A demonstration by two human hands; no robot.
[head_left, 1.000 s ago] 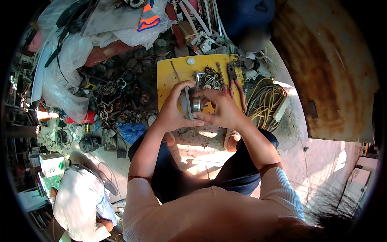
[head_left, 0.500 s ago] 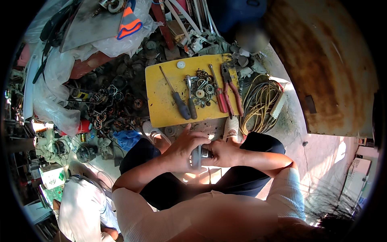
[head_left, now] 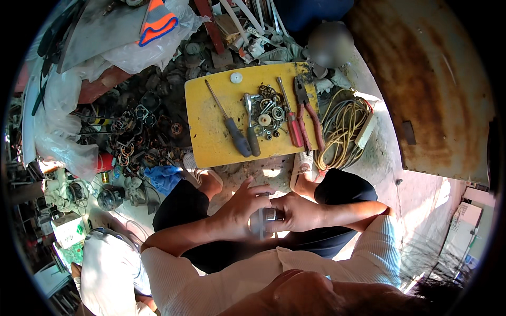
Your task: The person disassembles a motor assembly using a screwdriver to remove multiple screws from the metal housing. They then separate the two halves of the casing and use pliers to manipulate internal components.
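Sound handling likely required the left hand point(head_left: 240, 208) to brace the flat grey part point(head_left: 258, 225) squarely and the right hand point(head_left: 301, 211) to guide its shiny round fitting point(head_left: 271, 214) without forcing. The left hand gripped the part's left side; the right hand grasped the fitting side, fingertips partly hidden. The part lay between both hands, nearer the torso than the yellow board point(head_left: 211, 143).

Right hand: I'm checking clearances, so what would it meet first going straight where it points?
The right hand would probably press into the grey metal part it holds, then the left hand; depth is unclear.
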